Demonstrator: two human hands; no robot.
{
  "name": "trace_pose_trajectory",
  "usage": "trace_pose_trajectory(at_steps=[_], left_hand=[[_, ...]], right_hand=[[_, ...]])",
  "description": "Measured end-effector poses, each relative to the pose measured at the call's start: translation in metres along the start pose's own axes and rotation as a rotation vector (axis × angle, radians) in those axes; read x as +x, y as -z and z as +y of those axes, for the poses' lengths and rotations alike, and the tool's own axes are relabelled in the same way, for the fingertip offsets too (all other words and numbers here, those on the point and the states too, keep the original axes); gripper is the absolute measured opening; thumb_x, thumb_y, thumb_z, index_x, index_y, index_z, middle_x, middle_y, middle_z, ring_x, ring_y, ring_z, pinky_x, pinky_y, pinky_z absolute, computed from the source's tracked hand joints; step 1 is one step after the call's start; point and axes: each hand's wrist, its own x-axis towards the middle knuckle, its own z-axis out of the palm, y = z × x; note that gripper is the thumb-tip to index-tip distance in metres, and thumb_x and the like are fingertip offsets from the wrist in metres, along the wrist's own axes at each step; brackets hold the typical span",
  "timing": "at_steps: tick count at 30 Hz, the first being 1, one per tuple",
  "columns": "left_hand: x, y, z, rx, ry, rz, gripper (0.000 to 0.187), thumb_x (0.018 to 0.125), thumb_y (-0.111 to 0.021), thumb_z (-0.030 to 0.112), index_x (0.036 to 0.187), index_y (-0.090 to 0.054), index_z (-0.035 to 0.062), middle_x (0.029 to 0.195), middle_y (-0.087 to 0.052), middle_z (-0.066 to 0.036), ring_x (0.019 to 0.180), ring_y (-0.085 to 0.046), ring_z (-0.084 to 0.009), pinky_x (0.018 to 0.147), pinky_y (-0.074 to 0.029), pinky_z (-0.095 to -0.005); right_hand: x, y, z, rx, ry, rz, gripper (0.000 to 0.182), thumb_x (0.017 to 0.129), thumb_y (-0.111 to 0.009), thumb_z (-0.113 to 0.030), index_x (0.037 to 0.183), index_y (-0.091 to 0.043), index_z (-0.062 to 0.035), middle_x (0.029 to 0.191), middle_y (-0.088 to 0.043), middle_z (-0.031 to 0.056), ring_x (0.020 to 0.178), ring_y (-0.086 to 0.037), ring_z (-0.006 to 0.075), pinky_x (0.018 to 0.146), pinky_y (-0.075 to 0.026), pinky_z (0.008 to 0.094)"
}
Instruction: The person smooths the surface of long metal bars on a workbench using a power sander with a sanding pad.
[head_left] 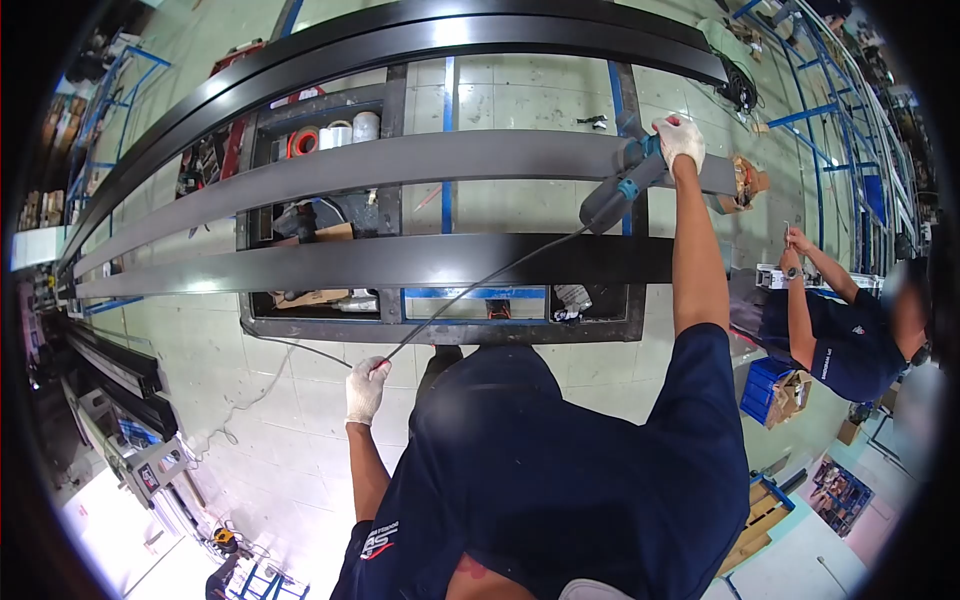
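Note:
My right hand [679, 143], in a white glove, grips a teal and dark angle grinder [610, 200] at its front end. The grinder's head is over the right part of a long grey metal bar [480, 158], and its working face is hidden. From its rear end runs a dark power cord [480, 284]. My left hand [366, 388], also gloved, is closed around this cord, below the near edge of the work frame. Another long, dark, glossy bar [480, 260] lies nearer to me, parallel to the grey one.
The bars rest across a dark metal frame [520, 333] with tools and tape rolls in its compartments. A thick black profile [480, 32] spans the far side. A co-worker [850, 335] stands at right, near a blue bin [765, 390]. Blue racks [830, 110] stand beyond.

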Motion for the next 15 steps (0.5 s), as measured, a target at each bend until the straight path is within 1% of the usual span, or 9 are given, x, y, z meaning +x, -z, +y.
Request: trace_pose_trajectory(at_steps=[3,4,7,10,13,15], left_hand=[[-0.002,0.003,-0.007,0.010,0.011,0.002,0.031,0.102,-0.079,0.027,0.119,-0.084,0.0009,0.113,-0.082,-0.024,0.108,-0.080,-0.0410,0.097,-0.061,-0.0456],[-0.004,0.006,-0.012,0.016,0.019,0.005,0.032,0.102,-0.079,0.027,0.119,-0.084,0.0007,0.114,-0.082,-0.024,0.108,-0.080,-0.0409,0.098,-0.061,-0.0455],[-0.008,0.016,-0.032,-0.001,0.078,0.017,0.034,0.103,-0.079,0.029,0.120,-0.083,-0.0008,0.113,-0.083,-0.023,0.107,-0.081,-0.0374,0.097,-0.061,-0.0443],[-0.016,0.030,-0.033,-0.031,0.162,0.019,0.036,0.105,-0.079,0.029,0.122,-0.083,-0.0020,0.112,-0.084,-0.022,0.105,-0.082,-0.0331,0.095,-0.061,-0.0421],[-0.024,0.032,-0.045,-0.060,0.158,0.081,0.036,0.106,-0.078,0.029,0.123,-0.082,-0.0025,0.108,-0.085,-0.021,0.101,-0.082,-0.0286,0.092,-0.061,-0.0397],[-0.029,0.034,-0.044,-0.067,0.173,0.092,0.036,0.107,-0.078,0.029,0.123,-0.082,-0.0031,0.105,-0.084,-0.020,0.097,-0.081,-0.0263,0.090,-0.061,-0.0388]], right_hand=[[-0.006,-0.015,-0.020,-0.027,0.051,0.049,0.035,0.085,-0.081,-0.043,0.104,-0.089,-0.0146,0.102,-0.085,0.0172,0.097,-0.082,0.0359,0.088,-0.061,0.0426],[-0.005,-0.020,-0.030,-0.043,0.057,-0.022,0.044,0.085,-0.076,-0.050,0.110,-0.088,-0.0166,0.119,-0.084,0.0171,0.111,-0.080,0.0410,0.097,-0.062,0.0477],[-0.025,-0.035,-0.075,-0.062,0.172,-0.027,0.041,0.085,-0.075,-0.048,0.108,-0.089,-0.0169,0.119,-0.084,0.0163,0.115,-0.079,0.0406,0.100,-0.062,0.0474],[-0.045,-0.068,-0.126,-0.075,0.235,-0.052,0.037,0.085,-0.074,-0.046,0.104,-0.088,-0.0177,0.118,-0.085,0.0150,0.114,-0.079,0.0393,0.102,-0.062,0.0460],[-0.083,-0.093,-0.191,-0.104,0.303,-0.133,0.035,0.086,-0.074,-0.047,0.103,-0.089,-0.0200,0.118,-0.085,0.0134,0.113,-0.080,0.0369,0.103,-0.063,0.0454],[-0.112,-0.117,-0.228,-0.113,0.387,-0.149,0.035,0.087,-0.074,-0.047,0.105,-0.089,-0.0208,0.120,-0.085,0.0120,0.116,-0.080,0.0355,0.103,-0.063,0.0444]])
